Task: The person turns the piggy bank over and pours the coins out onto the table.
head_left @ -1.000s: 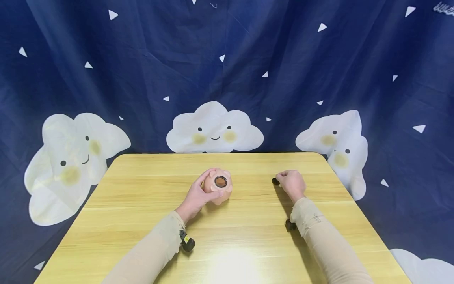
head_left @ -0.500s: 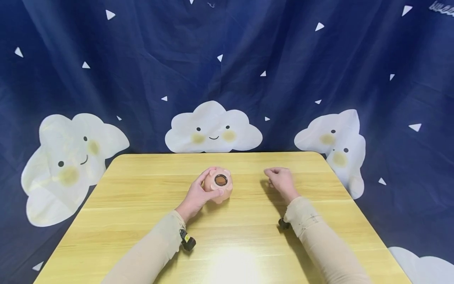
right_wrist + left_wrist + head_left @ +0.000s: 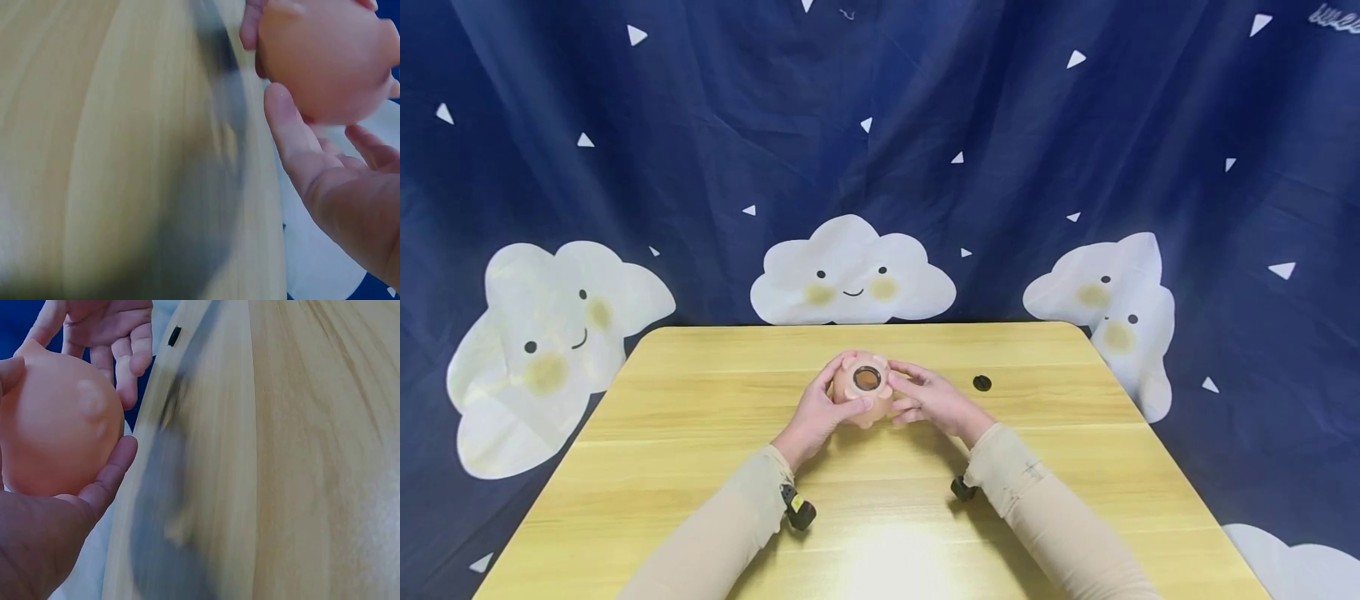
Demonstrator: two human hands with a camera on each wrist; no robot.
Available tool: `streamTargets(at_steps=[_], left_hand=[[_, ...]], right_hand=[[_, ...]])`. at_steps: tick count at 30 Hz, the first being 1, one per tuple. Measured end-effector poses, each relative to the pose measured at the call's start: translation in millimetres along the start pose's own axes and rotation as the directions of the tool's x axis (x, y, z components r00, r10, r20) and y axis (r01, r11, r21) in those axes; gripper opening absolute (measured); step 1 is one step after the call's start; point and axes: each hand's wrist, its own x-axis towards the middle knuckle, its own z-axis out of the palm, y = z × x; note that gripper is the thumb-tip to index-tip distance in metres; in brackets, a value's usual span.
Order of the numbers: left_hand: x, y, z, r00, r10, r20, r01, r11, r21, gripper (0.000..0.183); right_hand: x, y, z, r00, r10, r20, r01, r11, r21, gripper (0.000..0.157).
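Curled with left fingers (image 3: pixel 852 408) around the piggy bank (image 3: pixel 61 425), dark-rimmed hole (image 3: pixel 867 379) upward. Extended with right fingers (image 3: pixel 901 384) at its right side, perhaps touching. Nearly round, without clear long axis. Beyond, on the counter (image 3: pixel 715 408), nearer the right fingers: black disc (image 3: pixel 982 383).

White glare (image 3: pixel 891 567) is bleaching the near middle of the brightly lit table (image 3: pixel 647 417) while soft shadows (image 3: pixel 1003 542) are falling between the sleeves (image 3: pixel 722 508). Dimmer wrist views are showing dark, blurred smears (image 3: pixel 169 525) across the table.
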Motion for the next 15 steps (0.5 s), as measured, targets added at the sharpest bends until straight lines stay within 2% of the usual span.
streamTargets(at_steps=[7,15], left_hand=[[-0.7,0.7,-3.6,1.0,-0.006,0.019,0.006,1.0,0.006,0.092],[-0.1,-0.3,-4.1,0.999,0.0,0.052,0.0,1.0,0.004,0.092]], right_hand=[[2.9,3.0,5.1,0.998,0.018,0.054,-0.022,0.998,0.066,0.073],[1.8,4.0,4.0,0.999,0.006,0.051,-0.01,0.998,0.069,0.073]])
